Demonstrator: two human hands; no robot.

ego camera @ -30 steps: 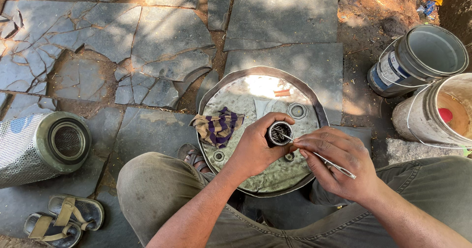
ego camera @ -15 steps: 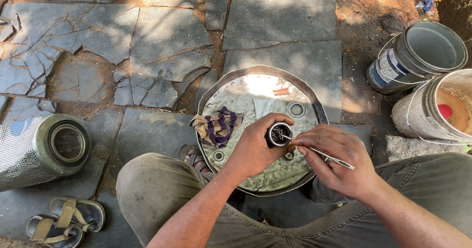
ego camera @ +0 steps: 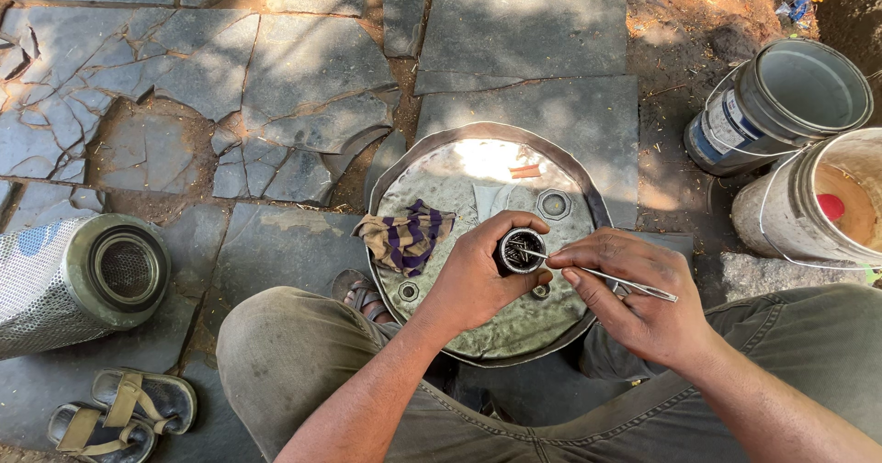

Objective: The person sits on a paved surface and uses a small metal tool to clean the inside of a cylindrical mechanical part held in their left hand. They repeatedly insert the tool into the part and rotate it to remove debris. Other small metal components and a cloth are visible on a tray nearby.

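My left hand point(ego camera: 478, 275) grips a small dark round cup-shaped part point(ego camera: 521, 249) with its open end up. My right hand point(ego camera: 634, 302) holds a thin metal tool point(ego camera: 606, 276) like a pen, and the tool's tip rests inside the part's opening. Both hands hover over a round dented metal tray point(ego camera: 478, 330) between my knees. A striped brown and purple rag point(ego camera: 404, 236) hangs over the tray's left rim. A hexagonal nut point(ego camera: 554, 205) and a small washer point(ego camera: 408, 291) lie in the tray.
A cylindrical mesh filter point(ego camera: 78, 282) lies at the left, with a pair of sandals point(ego camera: 119, 414) below it. Two buckets point(ego camera: 781, 105) point(ego camera: 827, 201) stand at the right on the dirt. The ground is cracked stone slabs point(ego camera: 276, 86).
My right hand has shifted the tool slightly while its tip stays in the part. My left hand keeps the same grip. The view has barely moved.
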